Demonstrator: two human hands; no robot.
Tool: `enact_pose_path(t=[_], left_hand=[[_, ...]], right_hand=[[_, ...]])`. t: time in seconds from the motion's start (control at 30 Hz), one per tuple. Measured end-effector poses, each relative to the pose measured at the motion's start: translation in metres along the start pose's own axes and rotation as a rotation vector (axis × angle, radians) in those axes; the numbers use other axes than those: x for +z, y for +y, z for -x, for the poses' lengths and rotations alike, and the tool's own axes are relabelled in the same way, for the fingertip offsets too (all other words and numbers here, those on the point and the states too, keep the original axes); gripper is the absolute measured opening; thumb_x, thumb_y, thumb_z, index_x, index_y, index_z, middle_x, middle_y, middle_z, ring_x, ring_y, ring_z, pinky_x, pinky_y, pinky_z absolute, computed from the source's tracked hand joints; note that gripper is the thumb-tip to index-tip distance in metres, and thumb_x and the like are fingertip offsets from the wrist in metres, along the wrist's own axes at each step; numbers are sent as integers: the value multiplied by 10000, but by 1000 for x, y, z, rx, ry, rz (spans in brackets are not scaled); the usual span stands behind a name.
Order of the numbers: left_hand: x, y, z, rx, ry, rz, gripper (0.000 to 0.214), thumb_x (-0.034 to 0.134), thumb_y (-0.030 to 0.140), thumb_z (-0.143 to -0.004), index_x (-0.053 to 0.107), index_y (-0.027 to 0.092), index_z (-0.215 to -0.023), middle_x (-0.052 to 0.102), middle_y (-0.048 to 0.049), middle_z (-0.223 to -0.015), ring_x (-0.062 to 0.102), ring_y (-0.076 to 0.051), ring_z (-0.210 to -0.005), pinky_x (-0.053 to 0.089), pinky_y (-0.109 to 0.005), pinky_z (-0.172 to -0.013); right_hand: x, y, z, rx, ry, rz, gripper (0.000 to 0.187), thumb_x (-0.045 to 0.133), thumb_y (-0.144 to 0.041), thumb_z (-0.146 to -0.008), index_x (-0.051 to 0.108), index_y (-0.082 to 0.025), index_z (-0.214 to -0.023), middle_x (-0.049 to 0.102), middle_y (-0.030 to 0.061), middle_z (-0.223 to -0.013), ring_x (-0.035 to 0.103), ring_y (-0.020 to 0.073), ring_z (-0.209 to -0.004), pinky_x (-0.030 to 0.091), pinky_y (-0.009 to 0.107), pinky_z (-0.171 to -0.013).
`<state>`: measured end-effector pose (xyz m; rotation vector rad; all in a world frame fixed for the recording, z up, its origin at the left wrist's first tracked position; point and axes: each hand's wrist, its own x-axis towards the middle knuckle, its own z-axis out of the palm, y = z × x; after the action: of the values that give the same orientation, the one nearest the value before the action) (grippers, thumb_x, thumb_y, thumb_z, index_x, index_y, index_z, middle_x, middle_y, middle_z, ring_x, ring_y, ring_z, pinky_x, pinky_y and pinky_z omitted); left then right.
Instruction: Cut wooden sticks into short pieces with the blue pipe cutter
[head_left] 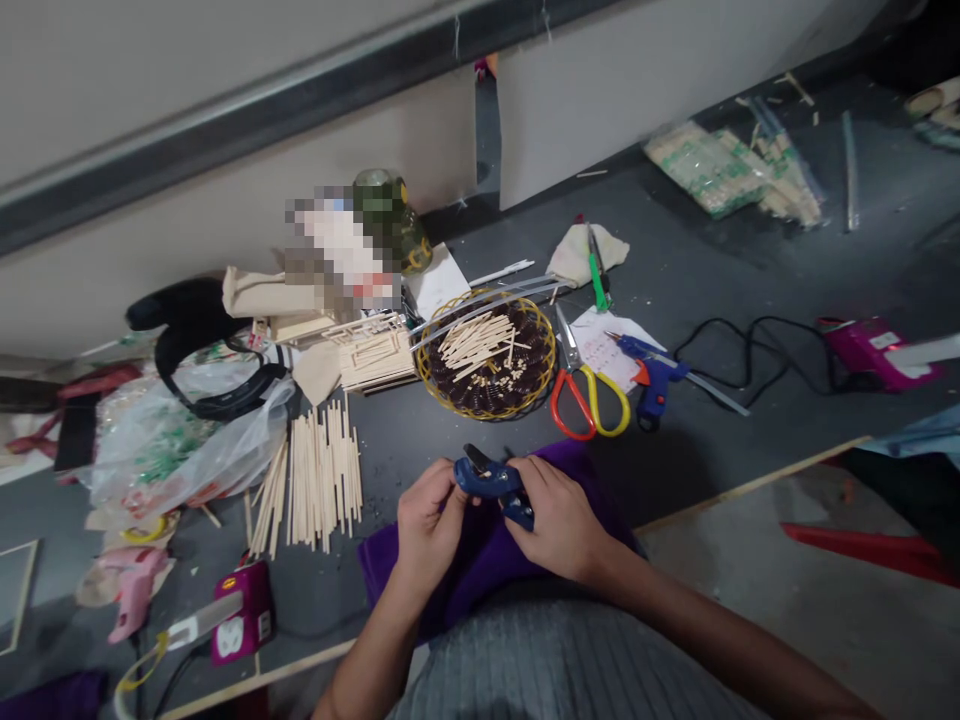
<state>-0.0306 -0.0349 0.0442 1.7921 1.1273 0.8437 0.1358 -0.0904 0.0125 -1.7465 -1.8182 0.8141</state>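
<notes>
My right hand (pixel 559 515) is wrapped round the handles of a dark blue hand cutter (pixel 484 480), which has a dark blade at its upper end. Close against the cutter's jaw, my left hand (pixel 431 525) is closed with thumb and fingers pinched; what it holds there is too small to make out. Both hands are above a purple cloth (pixel 480 570) at the table's near edge. Just beyond them stands a brown woven basket (pixel 551 365) with a yellow rim, holding short wooden sticks (pixel 484 345) and tiny cut pieces. Long wooden sticks (pixel 322 475) lie left of my hands.
Scissors (pixel 574 400) with red and yellow handles and a blue glue gun (pixel 652 385) lie right of the basket. A pink glue gun (pixel 139 590), a magenta power box (pixel 241 610) and a plastic bag (pixel 187 450) are at left. Packed sticks (pixel 709 170) lie far right.
</notes>
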Motion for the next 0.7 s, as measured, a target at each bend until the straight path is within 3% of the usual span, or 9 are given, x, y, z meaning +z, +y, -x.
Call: enact_pose_path(t=[0.4,0.7], left_hand=[[0,-7,-7,137,-3,-83,219,526,87,-905,585,163,-708,566,7,-655,519,-93,-608,383,-191,-577],[-1,-12,-10,-59,-59,137,188,585,258,-900,642,168,-745,597,-14,-694,525,-124,-633,394,-224,-580]], right_hand=[[0,5,-2,32,-61,-1,272,551,-202,-737,543,-188,-1009,689,93,-943,670,266,-841,501,367,-738],[0,7,-2,2,-17,-14,240,547,-206,-739,549,-192,-979,679,77,-882,655,239,-768,485,335,-683]])
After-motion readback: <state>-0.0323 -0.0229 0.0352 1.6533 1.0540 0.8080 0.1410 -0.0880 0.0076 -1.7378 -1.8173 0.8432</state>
